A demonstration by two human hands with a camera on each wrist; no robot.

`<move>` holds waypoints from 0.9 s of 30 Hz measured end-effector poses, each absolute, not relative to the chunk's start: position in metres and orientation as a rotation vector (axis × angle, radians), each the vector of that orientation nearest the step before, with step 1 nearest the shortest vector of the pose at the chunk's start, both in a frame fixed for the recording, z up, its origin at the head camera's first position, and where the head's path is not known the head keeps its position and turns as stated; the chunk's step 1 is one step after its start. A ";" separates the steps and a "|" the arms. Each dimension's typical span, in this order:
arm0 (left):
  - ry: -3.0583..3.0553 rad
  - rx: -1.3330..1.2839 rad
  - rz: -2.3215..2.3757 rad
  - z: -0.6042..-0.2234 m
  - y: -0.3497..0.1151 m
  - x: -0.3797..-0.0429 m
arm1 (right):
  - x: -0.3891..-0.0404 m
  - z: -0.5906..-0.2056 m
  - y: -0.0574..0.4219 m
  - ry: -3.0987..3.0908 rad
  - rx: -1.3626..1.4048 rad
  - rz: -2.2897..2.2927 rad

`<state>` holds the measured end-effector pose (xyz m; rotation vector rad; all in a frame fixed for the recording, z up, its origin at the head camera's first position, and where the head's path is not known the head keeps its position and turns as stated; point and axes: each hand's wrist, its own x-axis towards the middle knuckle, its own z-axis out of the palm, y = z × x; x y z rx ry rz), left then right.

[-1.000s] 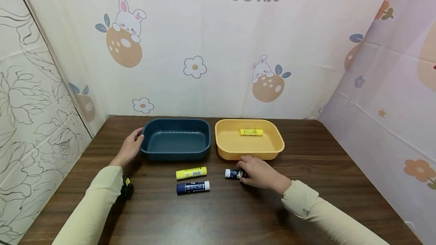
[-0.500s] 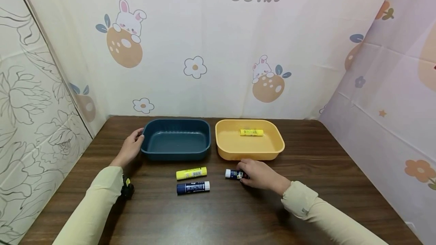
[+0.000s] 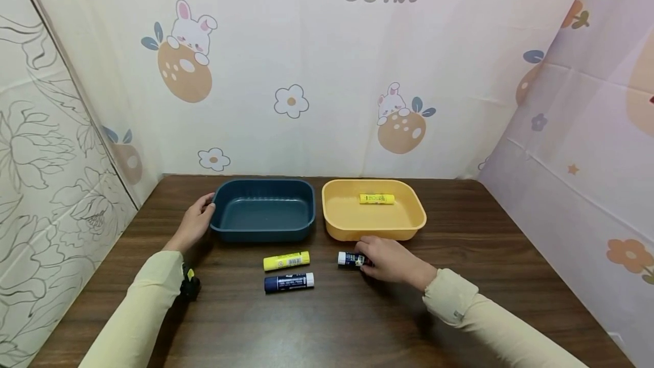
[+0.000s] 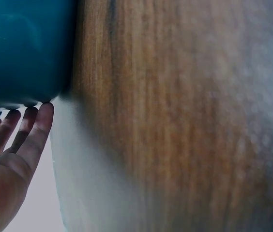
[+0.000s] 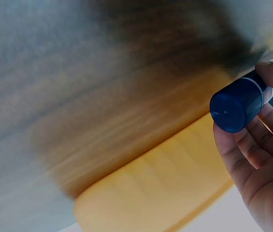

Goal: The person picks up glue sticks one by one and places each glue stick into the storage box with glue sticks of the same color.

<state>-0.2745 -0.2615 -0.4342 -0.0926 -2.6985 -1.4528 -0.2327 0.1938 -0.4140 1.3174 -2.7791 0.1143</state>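
Observation:
In the head view, my right hand (image 3: 390, 260) pinches a small dark blue glue stick (image 3: 349, 259) with a white end, just in front of the yellow bin (image 3: 374, 234). Its blue cap (image 5: 235, 106) points at the right wrist camera, held between thumb and fingers. My left hand (image 3: 196, 220) touches the left side of the dark blue bin (image 3: 263, 235). Extended fingertips meet that bin's wall (image 4: 25, 53) in the left wrist view. Left of the right hand, a yellow glue stick (image 3: 286, 261) and a larger navy glue stick (image 3: 289, 283) lie on the table.
Another yellow glue stick (image 3: 376, 199) lies inside the yellow bin. Both bins stand side by side near the back edge of the brown wooden table (image 3: 306, 328). Patterned curtains (image 3: 327, 72) rise behind it and along both sides.
The right hand's fingers have come down a little around the small glue stick, which has barely shifted. The left hand and both bins stay where they were.

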 end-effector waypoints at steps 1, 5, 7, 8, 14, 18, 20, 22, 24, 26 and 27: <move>-2.701 -0.094 -1.452 -0.434 -0.262 -0.274 | -0.233 -0.412 0.193 -2.769 1.324 0.120; -2.702 -0.101 -1.447 -0.433 -0.262 -0.274 | -0.235 -0.406 0.190 -2.732 1.348 0.135; -2.702 -0.102 -1.443 -0.433 -0.262 -0.274 | -0.237 -0.403 0.189 -2.729 1.358 0.137; -2.703 -0.105 -1.442 -0.433 -0.263 -0.274 | -0.237 -0.402 0.188 -2.729 1.364 0.133; -2.701 -0.123 -1.446 -0.434 -0.262 -0.274 | -0.242 -0.393 0.184 -2.749 1.381 0.096; -2.702 -0.116 -1.452 -0.435 -0.262 -0.274 | -0.245 -0.385 0.179 -2.739 1.386 0.084; -2.703 -0.112 -1.452 -0.435 -0.262 -0.274 | -0.246 -0.382 0.176 -2.731 1.387 0.069; -2.703 -0.110 -1.452 -0.435 -0.262 -0.274 | -0.247 -0.379 0.173 -2.728 1.383 0.058; -2.701 -0.112 -1.453 -0.436 -0.262 -0.274 | -0.248 -0.376 0.170 -2.732 1.384 0.048; -2.697 -0.115 -1.457 -0.436 -0.262 -0.274 | -0.249 -0.372 0.167 -2.742 1.382 0.041; -2.696 -0.117 -1.457 -0.436 -0.262 -0.275 | -0.249 -0.371 0.165 -2.745 1.383 0.042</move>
